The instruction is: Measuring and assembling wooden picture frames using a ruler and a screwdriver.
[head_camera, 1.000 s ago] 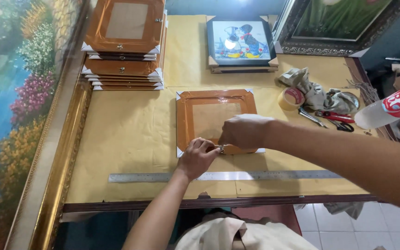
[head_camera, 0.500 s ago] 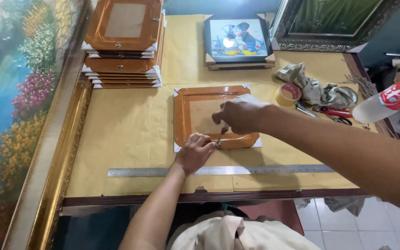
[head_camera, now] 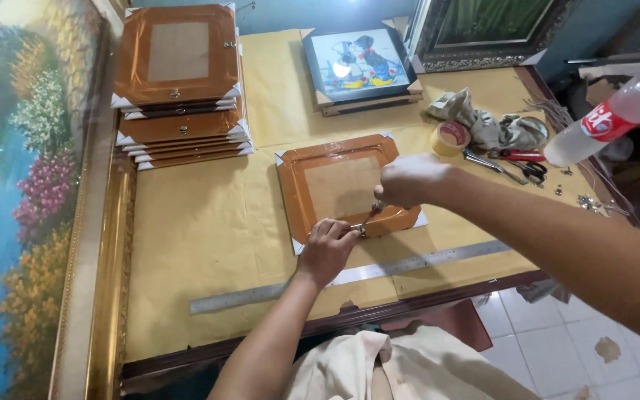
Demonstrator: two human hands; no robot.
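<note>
While pinching a small tool (head_camera: 370, 217), right hand (head_camera: 409, 180) now lower on the frame (head_camera: 338, 187); left hand (head_camera: 327, 248) curled, steadying as before.

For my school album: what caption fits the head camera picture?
Two hands, left hand and right hand, work on a brown picture frame.

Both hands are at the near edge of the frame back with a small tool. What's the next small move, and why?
Probably press the tool straight down. The right hand holds it upright at the frame's near edge, and the left hand already steadies that spot.
</note>
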